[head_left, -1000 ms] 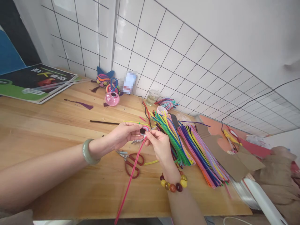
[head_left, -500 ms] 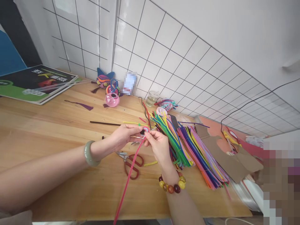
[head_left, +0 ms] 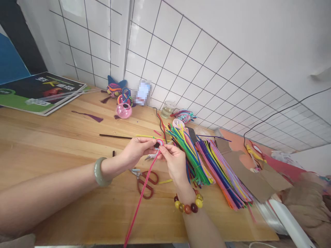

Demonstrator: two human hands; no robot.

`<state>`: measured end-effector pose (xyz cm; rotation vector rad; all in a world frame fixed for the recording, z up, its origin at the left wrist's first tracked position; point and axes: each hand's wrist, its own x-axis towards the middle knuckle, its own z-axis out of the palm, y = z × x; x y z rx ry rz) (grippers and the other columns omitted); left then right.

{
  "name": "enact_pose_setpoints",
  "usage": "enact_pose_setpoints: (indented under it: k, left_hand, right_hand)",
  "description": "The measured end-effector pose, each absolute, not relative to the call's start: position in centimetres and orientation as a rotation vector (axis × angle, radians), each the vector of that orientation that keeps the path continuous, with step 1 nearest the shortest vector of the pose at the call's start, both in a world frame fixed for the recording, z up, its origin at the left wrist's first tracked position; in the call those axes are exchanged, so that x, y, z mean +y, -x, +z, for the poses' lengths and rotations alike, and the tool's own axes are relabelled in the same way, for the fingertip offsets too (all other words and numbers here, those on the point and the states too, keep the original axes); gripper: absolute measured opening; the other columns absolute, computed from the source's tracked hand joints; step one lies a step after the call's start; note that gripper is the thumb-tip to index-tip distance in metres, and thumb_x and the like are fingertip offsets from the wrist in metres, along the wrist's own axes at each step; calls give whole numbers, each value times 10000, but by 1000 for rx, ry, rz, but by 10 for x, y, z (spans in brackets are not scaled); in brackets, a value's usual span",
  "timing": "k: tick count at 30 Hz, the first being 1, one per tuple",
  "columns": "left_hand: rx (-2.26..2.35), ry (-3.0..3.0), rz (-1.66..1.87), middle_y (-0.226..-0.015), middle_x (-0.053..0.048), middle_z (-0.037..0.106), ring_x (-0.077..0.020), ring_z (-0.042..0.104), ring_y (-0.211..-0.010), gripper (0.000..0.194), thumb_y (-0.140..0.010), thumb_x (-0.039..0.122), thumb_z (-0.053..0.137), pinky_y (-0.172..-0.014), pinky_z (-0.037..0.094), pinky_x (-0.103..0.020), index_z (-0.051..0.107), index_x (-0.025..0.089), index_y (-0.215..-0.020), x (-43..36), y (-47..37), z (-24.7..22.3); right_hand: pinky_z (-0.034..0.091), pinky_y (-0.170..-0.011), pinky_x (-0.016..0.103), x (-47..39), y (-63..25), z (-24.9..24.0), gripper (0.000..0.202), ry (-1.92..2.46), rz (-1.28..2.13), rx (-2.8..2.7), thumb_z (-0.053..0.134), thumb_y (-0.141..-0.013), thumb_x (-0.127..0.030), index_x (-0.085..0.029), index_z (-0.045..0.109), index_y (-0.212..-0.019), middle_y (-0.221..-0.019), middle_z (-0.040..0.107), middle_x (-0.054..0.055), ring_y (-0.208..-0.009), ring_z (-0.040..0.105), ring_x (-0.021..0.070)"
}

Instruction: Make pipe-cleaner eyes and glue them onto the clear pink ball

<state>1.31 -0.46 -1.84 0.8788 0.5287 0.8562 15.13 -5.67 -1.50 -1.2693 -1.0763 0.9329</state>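
A small round coil (head_left: 158, 143), black in the centre with pale and pink rings, is pinched between both hands above the wooden table. My left hand (head_left: 137, 151) grips its left side with thumb and fingers. My right hand (head_left: 173, 159) is closed at its right edge, where a long pink pipe cleaner (head_left: 141, 195) leaves the coil and hangs down toward the table's front edge. Red-handled scissors (head_left: 146, 182) lie just below the hands. Pliers (head_left: 152, 156), partly hidden by the fingers, rest beneath the coil.
Bundles of coloured pipe cleaners (head_left: 223, 172) lie to the right, beside brown cardboard (head_left: 258, 175). Toward the wall stand a pink bowl (head_left: 123, 111), a glass jar (head_left: 168, 109), a phone (head_left: 143, 93) and colourful woven figures (head_left: 115, 89). A purple tassel (head_left: 90, 116) and a book (head_left: 38, 93) are at left.
Both hands keep their hold on the coil and have shifted only slightly. The pink pipe cleaner's lower end hangs slightly further left.
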Motion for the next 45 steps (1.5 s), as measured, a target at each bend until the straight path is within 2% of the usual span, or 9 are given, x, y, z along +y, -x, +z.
enact_pose_setpoints:
  k: [13,21,27,39,45]
  left_hand:
    - [508,-832,933,-824,-67,714,-135,633,-719,176,-729,264,679,-773,504,-278,712,118,-820,-6,-17,-23]
    - [487,-867,846,-849,-79,714,-133,630,-720,204,-749,280,659,-771,492,-276,714,123,-867,-6,-14,-21]
    - [559,-937,910,-854,-84,714,-122,612,-693,222,-725,288,678,-730,484,-261,718,121,-864,-5,-15,-21]
    - [524,-909,892,-887,-77,714,-138,624,-761,224,-748,296,658,-787,485,-279,716,144,-902,-8,-16,-24]
    - [544,-930,766,-811,-80,717,-123,624,-689,198,-727,287,676,-732,493,-256,724,130,-837,-2,-10,-17]
  right_hand:
    - [504,-530,224,-56,-146,-15,142,1227,986,-979,711,-685,-285,-156,685,-737,-537,656,-18,-491,599,104]
    - [488,-527,207,-56,-153,-16,145,1267,914,-1036,688,-713,-302,-165,681,-758,-591,672,-11,-506,605,100]
    - [477,-515,200,-57,-153,-14,143,1298,811,-1111,663,-741,-293,-175,697,-814,-602,663,-17,-506,603,99]
    - [515,-568,251,-56,-152,-17,170,1286,858,-1051,666,-725,-327,-171,696,-787,-589,682,4,-528,626,129]
    - [506,-509,207,-54,-159,-14,185,1269,999,-1021,701,-684,-334,-165,688,-757,-622,680,5,-498,612,102]
